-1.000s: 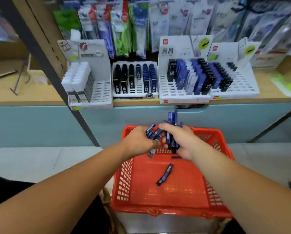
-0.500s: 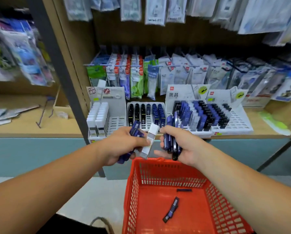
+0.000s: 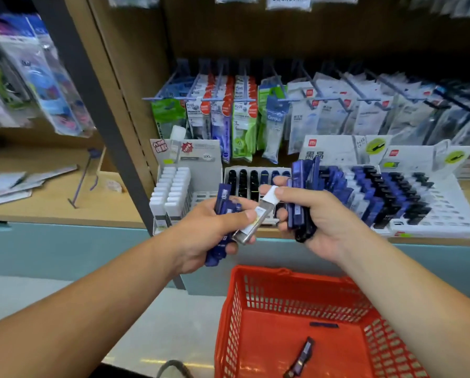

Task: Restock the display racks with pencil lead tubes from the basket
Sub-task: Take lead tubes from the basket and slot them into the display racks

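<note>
The left hand (image 3: 201,236) grips a few blue tubes (image 3: 223,200) and pins a clear tube (image 3: 258,216) under its thumb. The right hand (image 3: 326,216) is clenched round a bundle (image 3: 302,181) of blue tubes, and its thumb and forefinger seem to pinch the clear tube's white cap. Both hands hover in front of the racks (image 3: 432,214) on the shelf (image 3: 51,203), above the red basket (image 3: 282,276), where a loose tube (image 3: 302,356) lies.
</note>
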The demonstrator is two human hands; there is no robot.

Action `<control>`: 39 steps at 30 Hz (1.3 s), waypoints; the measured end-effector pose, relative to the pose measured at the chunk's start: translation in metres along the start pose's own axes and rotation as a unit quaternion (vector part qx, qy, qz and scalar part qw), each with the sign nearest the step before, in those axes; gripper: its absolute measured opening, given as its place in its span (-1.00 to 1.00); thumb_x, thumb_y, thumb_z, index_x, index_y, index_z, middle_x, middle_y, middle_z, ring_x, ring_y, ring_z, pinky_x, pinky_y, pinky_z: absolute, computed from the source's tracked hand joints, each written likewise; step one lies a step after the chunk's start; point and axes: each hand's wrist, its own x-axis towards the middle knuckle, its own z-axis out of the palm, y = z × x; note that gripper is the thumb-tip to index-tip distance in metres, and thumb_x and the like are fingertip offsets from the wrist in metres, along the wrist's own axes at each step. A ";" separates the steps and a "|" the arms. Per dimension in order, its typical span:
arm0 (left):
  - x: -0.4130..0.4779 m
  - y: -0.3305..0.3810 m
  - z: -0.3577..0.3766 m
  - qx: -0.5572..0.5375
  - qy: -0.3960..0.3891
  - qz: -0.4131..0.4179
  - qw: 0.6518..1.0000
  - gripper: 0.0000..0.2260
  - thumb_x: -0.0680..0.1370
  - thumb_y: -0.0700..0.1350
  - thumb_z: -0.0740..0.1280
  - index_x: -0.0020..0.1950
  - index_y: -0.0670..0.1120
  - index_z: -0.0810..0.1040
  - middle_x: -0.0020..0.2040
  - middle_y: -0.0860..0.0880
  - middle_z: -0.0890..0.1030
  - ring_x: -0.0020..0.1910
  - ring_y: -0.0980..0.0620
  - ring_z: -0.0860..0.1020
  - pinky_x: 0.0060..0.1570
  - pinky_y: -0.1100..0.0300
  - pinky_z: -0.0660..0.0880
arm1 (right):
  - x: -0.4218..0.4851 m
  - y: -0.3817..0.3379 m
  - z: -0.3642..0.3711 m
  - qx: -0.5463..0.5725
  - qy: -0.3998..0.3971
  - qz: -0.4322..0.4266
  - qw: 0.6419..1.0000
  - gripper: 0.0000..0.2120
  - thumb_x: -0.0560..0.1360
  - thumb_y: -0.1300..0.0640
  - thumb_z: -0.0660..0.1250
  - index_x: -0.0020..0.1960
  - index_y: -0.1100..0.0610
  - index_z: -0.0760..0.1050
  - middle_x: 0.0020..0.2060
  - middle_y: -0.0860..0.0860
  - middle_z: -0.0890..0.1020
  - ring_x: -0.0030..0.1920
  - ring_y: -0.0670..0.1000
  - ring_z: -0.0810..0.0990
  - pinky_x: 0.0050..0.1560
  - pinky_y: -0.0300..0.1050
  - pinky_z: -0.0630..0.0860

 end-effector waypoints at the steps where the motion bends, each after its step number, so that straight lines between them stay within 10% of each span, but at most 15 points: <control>1: 0.002 0.001 -0.005 -0.027 0.013 -0.001 1.000 -0.79 0.61 -0.21 0.41 0.23 -0.20 0.61 -0.26 -0.09 0.60 -0.30 -0.01 0.60 -0.48 0.24 0.34 | 0.003 -0.001 0.002 -0.001 -0.021 -0.008 1.000 -0.76 0.52 0.28 0.38 0.17 0.13 0.58 0.15 0.13 0.72 -0.43 -0.04 0.53 -0.46 -0.17 0.49; 10: -0.006 0.010 -0.030 -0.035 0.079 0.008 0.996 -0.77 0.62 -0.12 0.41 0.23 -0.20 0.56 -0.10 -0.15 0.70 -0.21 -0.07 0.70 -0.48 0.22 0.34 | 0.017 0.004 0.030 -0.057 0.050 -0.088 0.993 -0.74 0.44 0.25 0.55 0.11 0.21 0.63 -0.20 0.19 0.65 -0.40 0.09 0.58 -0.38 -0.07 0.55; 17: -0.022 0.013 -0.045 0.186 0.075 0.037 0.979 -0.92 0.61 -0.04 0.44 0.04 -0.02 0.68 -0.19 -0.14 0.73 -0.43 0.00 0.45 -0.52 0.24 0.36 | 0.016 0.011 0.054 -0.069 0.145 -0.123 0.979 -0.78 0.41 0.23 0.60 0.01 0.19 0.66 -0.34 0.00 0.71 -0.40 -0.04 0.66 -0.45 -0.19 0.56; 26: -0.022 0.012 -0.048 -0.133 -0.018 -0.073 0.988 -0.75 0.64 -0.05 0.32 0.22 -0.15 0.66 0.10 -0.25 0.72 0.00 -0.13 0.74 -0.49 0.30 0.33 | 0.023 0.012 0.074 -0.061 0.079 -0.169 0.981 -0.78 0.45 0.25 0.56 0.04 0.09 0.60 -0.24 0.02 0.68 -0.33 0.01 0.63 -0.33 -0.07 0.61; 31: -0.016 0.010 -0.057 -0.163 0.018 -0.023 0.986 -0.85 0.54 -0.08 0.44 0.04 -0.11 0.60 -0.15 -0.12 0.60 -0.30 0.02 0.55 -0.46 0.24 0.38 | 0.033 0.014 0.071 -0.058 0.041 -0.142 0.987 -0.80 0.47 0.18 0.55 0.05 0.11 0.60 -0.23 0.13 0.65 -0.35 0.12 0.58 -0.30 0.01 0.59; 39: -0.017 0.014 -0.073 0.130 0.098 0.083 0.983 -0.84 0.56 -0.04 0.50 -0.12 -0.08 0.60 -0.30 -0.12 0.61 -0.33 -0.13 0.46 -0.33 0.02 0.42 | 0.041 0.011 0.070 -0.094 0.041 -0.100 0.990 -0.76 0.47 0.18 0.55 0.12 0.18 0.66 -0.26 0.13 0.65 -0.40 0.09 0.57 -0.36 -0.05 0.57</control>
